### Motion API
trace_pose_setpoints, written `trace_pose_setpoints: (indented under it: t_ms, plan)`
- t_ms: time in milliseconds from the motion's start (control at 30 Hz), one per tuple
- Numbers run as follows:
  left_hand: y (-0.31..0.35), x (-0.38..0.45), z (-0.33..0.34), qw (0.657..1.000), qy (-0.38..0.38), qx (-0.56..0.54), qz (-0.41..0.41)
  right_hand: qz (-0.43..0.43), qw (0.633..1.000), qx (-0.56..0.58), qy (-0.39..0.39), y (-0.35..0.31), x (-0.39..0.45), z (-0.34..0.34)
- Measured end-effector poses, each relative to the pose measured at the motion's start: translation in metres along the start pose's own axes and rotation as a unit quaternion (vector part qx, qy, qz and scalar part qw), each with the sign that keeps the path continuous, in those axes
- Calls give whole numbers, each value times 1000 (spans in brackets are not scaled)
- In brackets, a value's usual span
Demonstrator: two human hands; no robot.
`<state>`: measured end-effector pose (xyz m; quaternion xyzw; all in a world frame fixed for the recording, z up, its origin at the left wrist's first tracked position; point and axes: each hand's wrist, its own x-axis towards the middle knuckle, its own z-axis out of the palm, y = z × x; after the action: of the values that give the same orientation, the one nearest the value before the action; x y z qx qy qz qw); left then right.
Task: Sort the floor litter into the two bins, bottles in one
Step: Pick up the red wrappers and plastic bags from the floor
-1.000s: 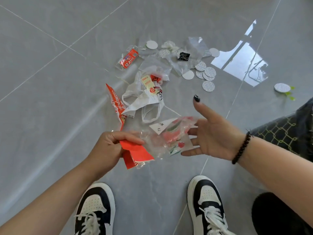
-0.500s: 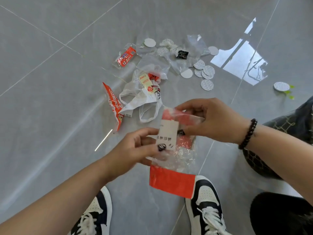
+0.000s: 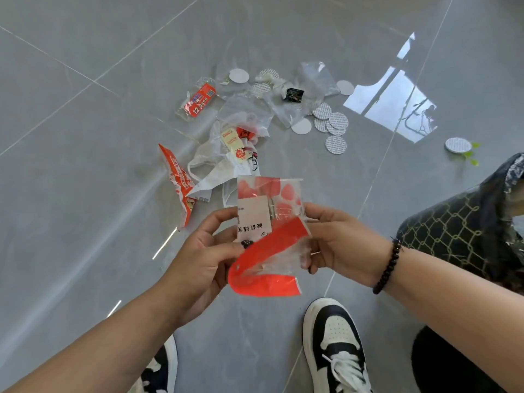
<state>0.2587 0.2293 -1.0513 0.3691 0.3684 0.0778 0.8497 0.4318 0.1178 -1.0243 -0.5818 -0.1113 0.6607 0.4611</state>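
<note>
Both hands hold a clear plastic wrapper with red patches, a white paper label and a curled red strip at its bottom. My left hand pinches its left side, thumb on the label. My right hand grips its right edge. Beyond it on the grey floor lies loose litter: a torn orange-red wrapper, a white plastic bag with small packets, a red-labelled clear packet, clear bags and several round white discs. No bottle and no bin shows clearly.
A black bag with a gold lattice pattern stands at the right, close to my right forearm. My two black-and-white shoes are at the bottom. One more disc with green bits lies far right. A bright window reflection glares on the tiles.
My right hand closed onto the wrapper, then shifted from its top to its right edge. The wrapper turned upright, and its red strip, which hung down, now curls up across the front.
</note>
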Motion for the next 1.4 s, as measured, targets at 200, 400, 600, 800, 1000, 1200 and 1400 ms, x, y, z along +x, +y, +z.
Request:
trace_pose_setpoints:
  t_ms: [200,400,600,800,1000,1200,1400]
  plan:
    - [-2,5,-9,997,-4,-63,-37,-52,996,24,-64,2,2,-4]
    - [0,1,-17,989,45,-85,-108,-230,925,-293,68,15,18,8]
    - [-2,-2,-25,985,78,18,-155,-311,832,-449,93,26,47,29]
    - [3,8,-59,967,222,-41,-115,-139,888,-433,67,-8,96,19]
    - [3,3,-82,958,250,-83,-110,-72,649,-750,108,-25,176,4]
    - [10,-3,-95,954,264,-99,-104,1,493,-868,64,0,208,25]
    - [18,-7,-105,952,270,-108,-93,-132,537,-819,152,-14,210,39]
